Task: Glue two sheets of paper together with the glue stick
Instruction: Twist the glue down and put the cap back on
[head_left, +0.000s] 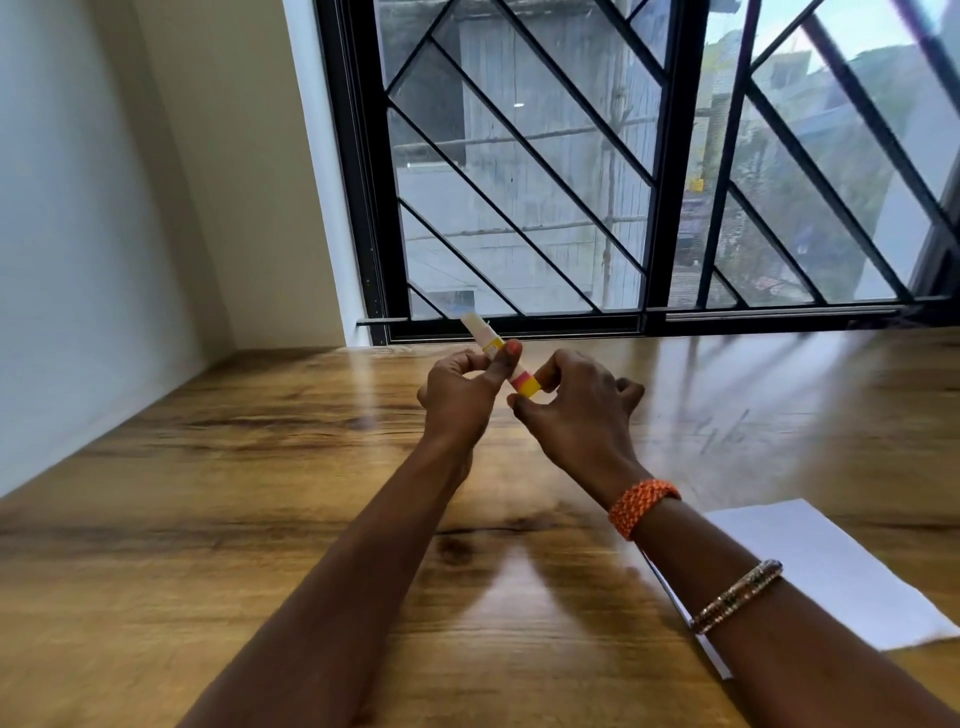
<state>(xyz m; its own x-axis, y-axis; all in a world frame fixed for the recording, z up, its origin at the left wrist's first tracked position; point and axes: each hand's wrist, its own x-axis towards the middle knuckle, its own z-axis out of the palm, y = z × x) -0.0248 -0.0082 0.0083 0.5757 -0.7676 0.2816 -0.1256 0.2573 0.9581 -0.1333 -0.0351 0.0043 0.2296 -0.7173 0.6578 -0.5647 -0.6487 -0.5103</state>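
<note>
At the window-side wooden table (208, 493), both hands grip the glue stick (496, 353), left hand (457, 395) on its body, right hand (576, 410) pinching the near end, likely to twist it, paper (831, 571) waiting near right.

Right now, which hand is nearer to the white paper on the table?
Right. The right hand holds the glue stick above the table, its forearm crossing the white paper; the left hand grips the stick farther left.

The glue stick (500, 358) is a slim white tube banded yellow and pink, held above the table, tilted with its pale end toward 11 o'clock. White paper (826, 571) lies flat at 4 o'clock, partly under a forearm.
</note>
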